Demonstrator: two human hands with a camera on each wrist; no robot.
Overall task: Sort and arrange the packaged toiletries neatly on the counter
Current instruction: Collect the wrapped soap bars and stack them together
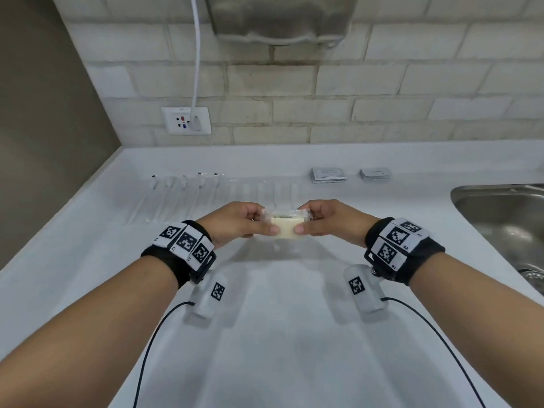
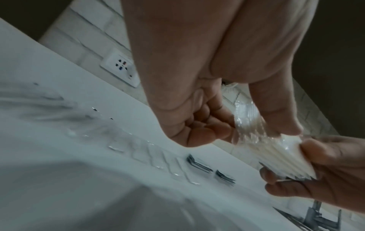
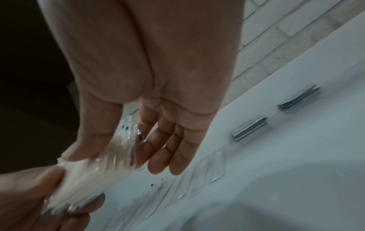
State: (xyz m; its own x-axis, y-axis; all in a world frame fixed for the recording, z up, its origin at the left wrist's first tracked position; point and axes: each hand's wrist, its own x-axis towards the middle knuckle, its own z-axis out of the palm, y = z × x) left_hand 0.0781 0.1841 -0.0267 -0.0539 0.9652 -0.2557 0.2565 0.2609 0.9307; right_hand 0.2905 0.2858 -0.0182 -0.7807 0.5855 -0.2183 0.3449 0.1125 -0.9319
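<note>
Both hands, left hand [image 1: 240, 220] & right hand [image 1: 325, 219], pinch opposite ends of the clear-wrapped cotton-swab pack [image 1: 287, 226] w/ thumb & fingertips, held level above the counter [image 1: 279, 334], prob. squaring it before placing beside the rowed packets [image 1: 223, 189].

Black wristbands [image 1: 188, 254] with black-and-white square markers carry white camera pods [image 1: 366, 290] trailing thin black cables [image 1: 153, 334].

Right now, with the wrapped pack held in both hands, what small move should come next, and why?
Probably lower the clear-wrapped pack, pinched by the left hand and right hand, onto bare counter before the row of clear packets; it hangs above the surface, unplaced.
</note>
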